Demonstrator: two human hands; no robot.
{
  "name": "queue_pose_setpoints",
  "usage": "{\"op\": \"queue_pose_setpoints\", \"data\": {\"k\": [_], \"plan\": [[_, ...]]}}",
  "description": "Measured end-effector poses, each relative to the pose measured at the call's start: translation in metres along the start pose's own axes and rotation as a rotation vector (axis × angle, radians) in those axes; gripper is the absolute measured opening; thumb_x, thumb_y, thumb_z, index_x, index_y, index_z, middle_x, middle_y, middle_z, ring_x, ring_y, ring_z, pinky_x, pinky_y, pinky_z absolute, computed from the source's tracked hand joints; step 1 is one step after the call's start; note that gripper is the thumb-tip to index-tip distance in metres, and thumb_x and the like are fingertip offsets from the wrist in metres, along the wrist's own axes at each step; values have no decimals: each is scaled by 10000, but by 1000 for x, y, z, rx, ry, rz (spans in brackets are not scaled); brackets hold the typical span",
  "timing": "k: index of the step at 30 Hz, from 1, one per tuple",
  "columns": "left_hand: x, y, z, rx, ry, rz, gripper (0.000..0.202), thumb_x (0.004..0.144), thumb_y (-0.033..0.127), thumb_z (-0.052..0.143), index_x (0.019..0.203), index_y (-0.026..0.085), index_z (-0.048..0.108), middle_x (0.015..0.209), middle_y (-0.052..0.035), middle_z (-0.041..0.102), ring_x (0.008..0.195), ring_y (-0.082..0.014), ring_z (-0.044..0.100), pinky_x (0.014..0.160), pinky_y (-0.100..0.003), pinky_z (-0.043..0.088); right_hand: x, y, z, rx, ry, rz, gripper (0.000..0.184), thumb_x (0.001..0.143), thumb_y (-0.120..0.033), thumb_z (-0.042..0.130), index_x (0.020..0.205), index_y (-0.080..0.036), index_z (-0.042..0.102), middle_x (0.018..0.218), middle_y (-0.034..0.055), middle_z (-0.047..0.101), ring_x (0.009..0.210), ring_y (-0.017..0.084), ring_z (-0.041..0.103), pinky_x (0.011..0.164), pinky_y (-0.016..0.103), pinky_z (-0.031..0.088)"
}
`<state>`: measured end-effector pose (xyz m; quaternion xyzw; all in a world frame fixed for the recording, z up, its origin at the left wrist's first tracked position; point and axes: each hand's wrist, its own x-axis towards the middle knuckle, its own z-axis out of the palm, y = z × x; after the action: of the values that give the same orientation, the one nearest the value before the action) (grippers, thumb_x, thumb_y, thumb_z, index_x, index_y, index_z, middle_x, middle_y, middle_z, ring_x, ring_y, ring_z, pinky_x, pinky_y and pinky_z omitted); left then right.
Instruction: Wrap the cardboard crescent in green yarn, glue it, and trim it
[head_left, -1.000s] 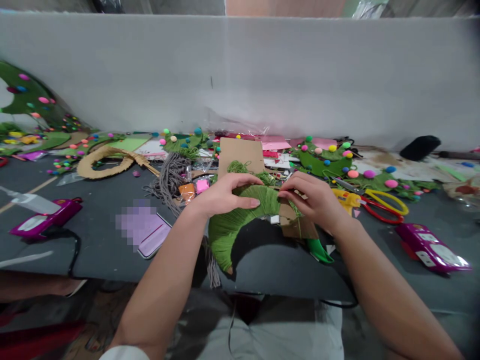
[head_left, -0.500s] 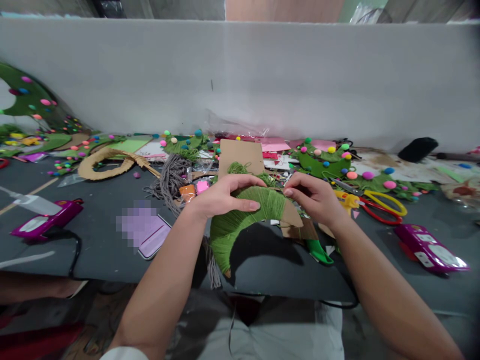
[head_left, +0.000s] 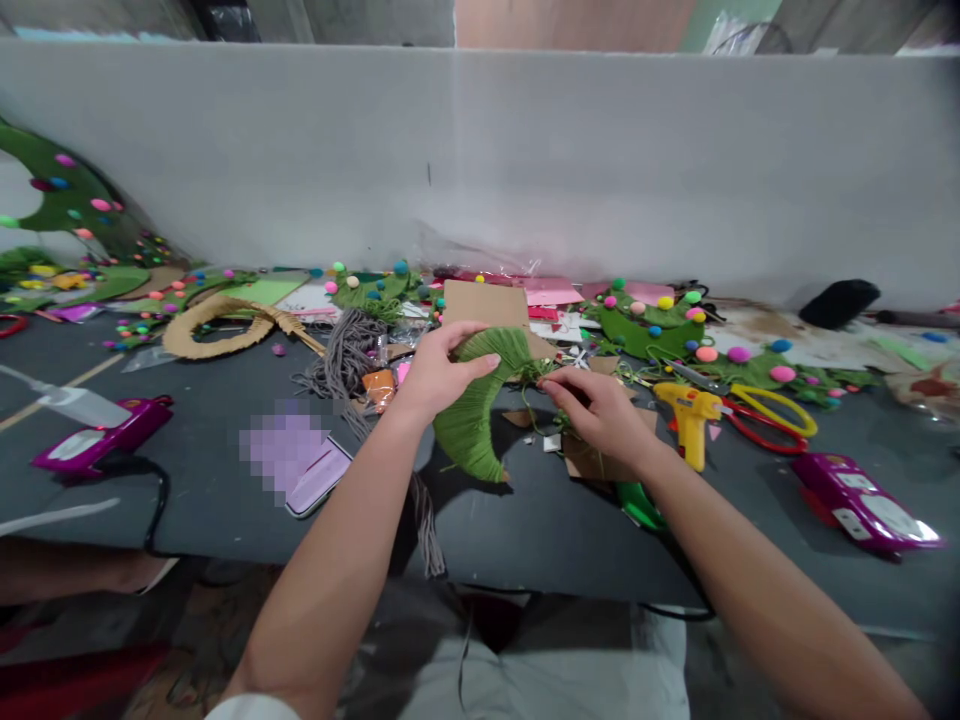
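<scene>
My left hand [head_left: 442,375] grips a cardboard crescent [head_left: 472,430] wrapped in green yarn, thumb on its face and the fingers mostly behind it. A bare brown cardboard tip shows at its lower end; the other tip is partly exposed at the upper right. To its right, my right hand [head_left: 596,410] is closed in a pinch on green yarn [head_left: 536,372], which bunches beside the crescent with a loose strand hanging down. Under and beside my right hand lie cardboard scraps [head_left: 589,460] and a green-handled tool [head_left: 641,508], partly hidden by my forearm.
A yellow glue gun [head_left: 694,410] and scissors [head_left: 772,415] with red and yellow handles lie right. Purple power strips [head_left: 862,500] sit at both sides. Grey yarn [head_left: 345,360], a phone [head_left: 319,480] and a straw-coloured ring [head_left: 187,345] are left. Decorated green crescents [head_left: 652,333] line the wall.
The crescent has turned clockwise and lifted away slightly, its lower tip swinging right. My right hand has moved a little left and down, with bunched yarn now visible at its fingertips.
</scene>
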<state>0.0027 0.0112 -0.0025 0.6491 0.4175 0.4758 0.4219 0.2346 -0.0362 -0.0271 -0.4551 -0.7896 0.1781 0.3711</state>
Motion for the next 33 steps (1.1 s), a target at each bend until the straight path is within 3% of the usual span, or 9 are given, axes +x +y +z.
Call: {"op": "queue_pose_setpoints", "data": {"k": [4, 7, 14, 19, 28, 33], "plan": [[-1, -1, 2, 275, -52, 45, 416, 717, 238, 774, 1113, 145, 687, 1170, -101, 710, 1090, -237, 646, 1013, -400, 481, 0, 1, -5, -168, 45, -78, 156, 972, -290, 521, 964, -198, 646, 874, 51, 688, 782, 182, 612, 718, 294, 429], [-3, 1, 4, 337, -124, 39, 426, 737, 273, 764, 1141, 165, 682, 1204, -92, 695, 1119, -245, 628, 1025, -409, 466, -1, 4, -11, -238, 37, -138, 150, 974, -276, 511, 980, -197, 638, 886, 61, 678, 776, 181, 600, 703, 292, 422], [-6, 6, 2, 199, -394, -14, 461, 746, 323, 767, 1164, 160, 660, 1193, -100, 691, 1122, -251, 627, 1025, -422, 453, 2, 7, -24, -192, 1, -193, 152, 976, -286, 511, 920, -206, 627, 813, 43, 630, 716, 161, 552, 676, 289, 409], [-5, 5, -4, 57, -505, -29, 528, 718, 366, 801, 1186, 171, 653, 1239, -100, 671, 1173, -258, 601, 1022, -408, 447, 3, 1, -27, -47, 67, -109, 181, 938, -346, 587, 840, -200, 630, 758, 27, 613, 626, 139, 495, 598, 277, 381], [-9, 7, 0, -254, -463, -195, 550, 683, 300, 833, 1186, 177, 646, 1147, -91, 701, 940, -196, 675, 847, -334, 541, 4, 6, -14, 243, 127, 46, 277, 937, -434, 562, 804, -192, 589, 690, 2, 533, 613, 133, 454, 565, 260, 357], [-6, 0, 8, -346, -313, -199, 573, 671, 331, 845, 1186, 185, 641, 1115, -81, 720, 892, -191, 687, 794, -314, 560, 2, 6, 2, 249, 89, 48, 257, 940, -394, 551, 795, -184, 576, 727, 16, 568, 672, 155, 501, 622, 277, 412]]}}
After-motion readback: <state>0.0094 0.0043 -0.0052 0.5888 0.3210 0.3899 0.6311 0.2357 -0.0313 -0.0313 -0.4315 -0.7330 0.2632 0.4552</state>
